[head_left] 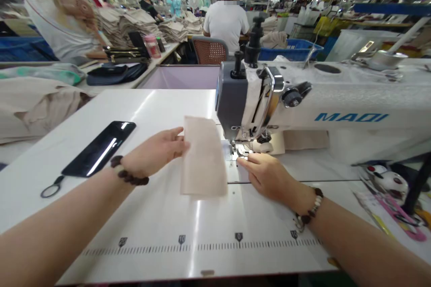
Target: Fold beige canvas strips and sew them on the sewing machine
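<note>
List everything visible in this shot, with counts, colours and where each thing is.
sewing machine: 1, white and grey, right of centre
sewing table: 1, white, under the machine
fabric piece: 1, beige, on the table beside the needle
smartphone: 1, black, on the table, left
cloth heap: 1, beige, far left
fabric stacks: several, beige, background
co-worker: 1, white shirt, seated ahead
left hand: 1, beaded bracelet, at the fabric's edge
right hand: 1, beaded bracelet, near the needle
</note>
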Demonstrator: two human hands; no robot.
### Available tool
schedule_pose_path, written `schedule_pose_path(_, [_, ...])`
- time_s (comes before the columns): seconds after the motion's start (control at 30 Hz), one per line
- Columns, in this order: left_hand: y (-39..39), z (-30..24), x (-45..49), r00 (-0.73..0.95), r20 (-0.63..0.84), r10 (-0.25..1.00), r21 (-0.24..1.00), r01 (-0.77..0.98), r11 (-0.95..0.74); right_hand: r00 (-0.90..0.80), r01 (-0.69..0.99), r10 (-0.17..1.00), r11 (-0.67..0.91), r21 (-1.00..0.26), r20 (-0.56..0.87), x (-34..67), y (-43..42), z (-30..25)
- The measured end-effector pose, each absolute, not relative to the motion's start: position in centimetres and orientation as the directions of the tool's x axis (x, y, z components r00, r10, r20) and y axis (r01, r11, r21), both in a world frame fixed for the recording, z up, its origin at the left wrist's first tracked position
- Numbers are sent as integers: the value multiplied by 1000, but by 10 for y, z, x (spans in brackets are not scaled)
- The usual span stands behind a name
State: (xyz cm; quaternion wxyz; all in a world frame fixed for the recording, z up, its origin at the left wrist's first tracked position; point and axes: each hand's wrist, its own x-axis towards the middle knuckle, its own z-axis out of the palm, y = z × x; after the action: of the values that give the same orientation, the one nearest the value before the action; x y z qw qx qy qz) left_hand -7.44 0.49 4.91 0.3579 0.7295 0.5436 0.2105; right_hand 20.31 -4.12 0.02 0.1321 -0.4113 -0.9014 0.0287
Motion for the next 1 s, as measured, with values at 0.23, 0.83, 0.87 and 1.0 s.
schedule_pose_path(0.23, [-45,26,-36,757,68,649,164,634,-756,-666,683,699,712,-163,261,203,-44,0])
schedule_pose_path(0.83, [-12,11,-3,802,105,588,142,573,-807,-691,667,679,731,-143,247,199,-41,-2])
schedule_pose_path(0.87, [-11,10,-4,807,117,579,140,564,-814,-689,669,682,729,-145,246,199,-41,-2])
schedule_pose_path(1.0, [-8,8,-5,811,156,563,133,548,-826,-683,673,687,724,-154,248,198,-41,-3])
